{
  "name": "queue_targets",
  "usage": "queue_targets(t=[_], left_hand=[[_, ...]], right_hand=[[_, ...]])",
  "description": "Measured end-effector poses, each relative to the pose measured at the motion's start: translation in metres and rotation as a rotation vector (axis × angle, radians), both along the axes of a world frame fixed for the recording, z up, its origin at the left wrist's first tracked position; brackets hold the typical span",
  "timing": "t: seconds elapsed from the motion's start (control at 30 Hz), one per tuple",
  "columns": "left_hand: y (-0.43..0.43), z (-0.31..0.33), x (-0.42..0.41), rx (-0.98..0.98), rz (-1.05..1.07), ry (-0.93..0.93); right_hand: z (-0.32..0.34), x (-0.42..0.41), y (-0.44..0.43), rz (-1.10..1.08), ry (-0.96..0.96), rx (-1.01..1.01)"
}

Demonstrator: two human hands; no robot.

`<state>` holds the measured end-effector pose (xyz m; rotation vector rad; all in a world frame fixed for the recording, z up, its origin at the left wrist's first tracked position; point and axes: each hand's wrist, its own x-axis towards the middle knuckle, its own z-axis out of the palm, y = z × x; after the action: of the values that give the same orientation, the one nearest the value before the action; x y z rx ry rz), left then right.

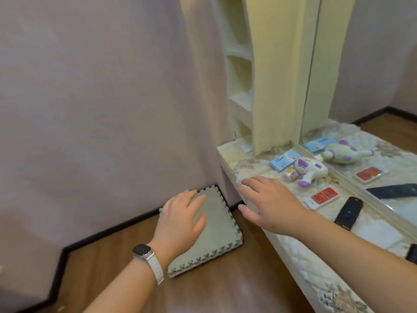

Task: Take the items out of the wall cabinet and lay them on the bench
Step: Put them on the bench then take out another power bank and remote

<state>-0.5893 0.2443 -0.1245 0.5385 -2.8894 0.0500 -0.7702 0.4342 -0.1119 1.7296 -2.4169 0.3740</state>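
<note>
The bench (246, 170) runs along the right, topped with a pale patterned cover. On it lie a light blue box (284, 160), a white and purple plush toy (311, 171), a small yellow packet (291, 175), a red and white calculator (323, 197) and a black remote (348, 213). My right hand (269, 205) hovers over the bench's near edge, fingers spread, holding nothing. My left hand (180, 219), with a white watch on the wrist, hangs open above the floor to the left of the bench. The cream cabinet (240, 102) with open shelves stands behind the bench.
A mirror (370, 91) along the bench's far side reflects the items. A grey foam puzzle mat (216, 233) lies on the wooden floor against the pale wall, under my left hand. A cream door panel (275, 75) stands beside the shelves.
</note>
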Motion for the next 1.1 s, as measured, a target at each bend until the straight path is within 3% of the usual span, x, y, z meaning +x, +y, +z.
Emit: queue_targets(t=[0.23, 0.63, 1.1], left_hand=[[-0.075, 0.003, 0.099, 0.009, 0.114, 0.046], [-0.238, 0.010, 0.331, -0.009, 0.351, 0.165], [-0.324, 0.025, 0.528, -0.026, 0.778, 0.219]], right_hand=[[0.016, 0.079, -0.100, 0.107, 0.031, -0.020], [0.023, 0.287, -0.327, 0.383, 0.100, -0.042], [0.033, 0.465, -0.509, 0.785, 0.121, -0.046]])
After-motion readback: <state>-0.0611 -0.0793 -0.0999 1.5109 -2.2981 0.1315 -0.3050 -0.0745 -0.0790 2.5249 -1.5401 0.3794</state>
